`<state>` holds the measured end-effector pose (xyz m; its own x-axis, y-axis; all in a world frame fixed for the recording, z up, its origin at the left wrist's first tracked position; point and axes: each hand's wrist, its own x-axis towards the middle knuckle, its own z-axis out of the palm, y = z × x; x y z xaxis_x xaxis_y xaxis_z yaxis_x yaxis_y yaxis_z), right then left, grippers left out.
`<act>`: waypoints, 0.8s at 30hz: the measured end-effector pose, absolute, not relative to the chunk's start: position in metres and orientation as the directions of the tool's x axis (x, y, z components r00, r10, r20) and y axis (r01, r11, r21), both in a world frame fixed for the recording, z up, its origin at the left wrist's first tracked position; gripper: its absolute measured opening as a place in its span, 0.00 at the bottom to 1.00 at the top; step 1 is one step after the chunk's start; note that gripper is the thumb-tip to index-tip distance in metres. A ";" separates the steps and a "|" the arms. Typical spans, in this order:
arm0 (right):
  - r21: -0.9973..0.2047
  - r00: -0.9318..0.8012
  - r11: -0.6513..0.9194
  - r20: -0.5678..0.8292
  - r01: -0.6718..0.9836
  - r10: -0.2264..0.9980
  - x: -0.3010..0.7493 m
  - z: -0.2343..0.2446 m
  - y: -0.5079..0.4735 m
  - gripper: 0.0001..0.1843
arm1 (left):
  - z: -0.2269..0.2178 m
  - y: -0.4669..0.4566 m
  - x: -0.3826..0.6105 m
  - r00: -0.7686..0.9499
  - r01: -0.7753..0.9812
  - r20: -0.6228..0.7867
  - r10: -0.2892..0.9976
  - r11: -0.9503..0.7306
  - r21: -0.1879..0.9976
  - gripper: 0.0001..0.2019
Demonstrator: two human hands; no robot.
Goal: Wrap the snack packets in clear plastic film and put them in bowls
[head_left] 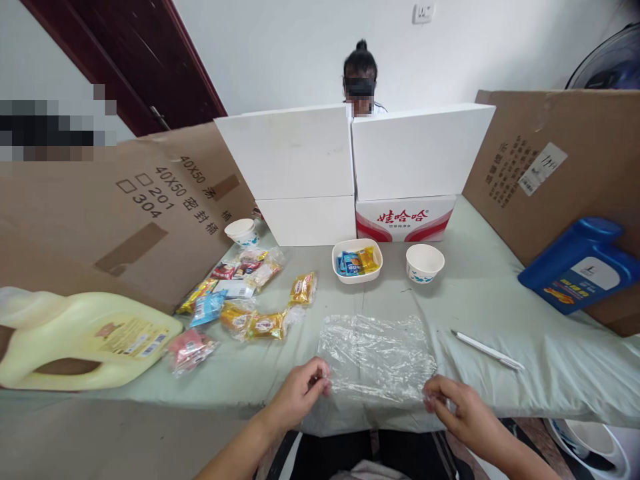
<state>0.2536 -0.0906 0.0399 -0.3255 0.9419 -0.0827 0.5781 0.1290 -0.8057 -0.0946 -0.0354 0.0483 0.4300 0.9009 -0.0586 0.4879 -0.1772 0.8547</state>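
Note:
A clear plastic bag (pixel 377 353) lies spread flat near the front edge of the table. At its left edge my left hand (pixel 303 390) pinches the film between thumb and fingers. My right hand (pixel 457 403) grips the opposite edge the same way. Beyond the bag, a white dish (pixel 357 277) holds blue and yellow packets (pixel 357 261). A paper cup (pixel 424 263) stands to the right of that dish. Right of the bag rests a white pen (pixel 489 350). Several yellow wrapped snacks (pixel 267 325) lie to its left, with a pink packet (pixel 190 348) nearer the front.
A pale yellow jug (pixel 95 333) lies on the left; a blue bottle (pixel 583 267) leans at right. White boxes (pixel 305 160) stack across the back, with cardboard panels (pixel 165 213) along the sides. Another cup (pixel 243 231) stands back left. A person (pixel 360 73) is behind the boxes.

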 end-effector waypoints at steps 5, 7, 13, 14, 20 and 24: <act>-0.935 0.017 -0.054 -0.051 0.350 0.999 0.246 0.024 -0.049 0.18 | 0.042 0.001 -0.078 0.190 0.486 -0.023 0.981 -0.074 0.871 0.13; -0.935 0.109 -0.047 -0.009 0.352 0.994 0.242 0.016 -0.029 0.20 | 0.035 0.017 -0.073 0.072 0.580 0.014 0.997 -0.054 0.813 0.15; -0.761 0.163 -0.071 0.046 0.645 0.986 0.238 0.000 0.002 0.17 | 0.013 0.034 -0.063 0.011 0.883 0.128 0.992 -0.069 0.464 0.19; -0.725 0.154 -0.067 0.054 0.686 0.987 0.238 -0.001 0.002 0.17 | 0.011 0.034 -0.062 0.027 0.903 0.139 0.990 -0.084 0.421 0.19; -0.549 0.098 -0.024 0.107 0.835 0.989 0.234 -0.003 0.000 0.19 | 0.008 0.032 -0.065 0.086 0.971 0.219 0.972 -0.131 0.199 0.20; -0.456 0.059 0.005 0.126 0.890 0.990 0.225 -0.004 -0.002 0.19 | 0.019 0.023 -0.048 0.230 0.952 0.335 0.914 -0.283 0.118 0.15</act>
<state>0.2252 -0.0016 -0.0039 0.0589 0.9903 0.1262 0.8897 0.0052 -0.4565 -0.0483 0.0233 0.0191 0.2300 0.9138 0.3348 0.9519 -0.2828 0.1176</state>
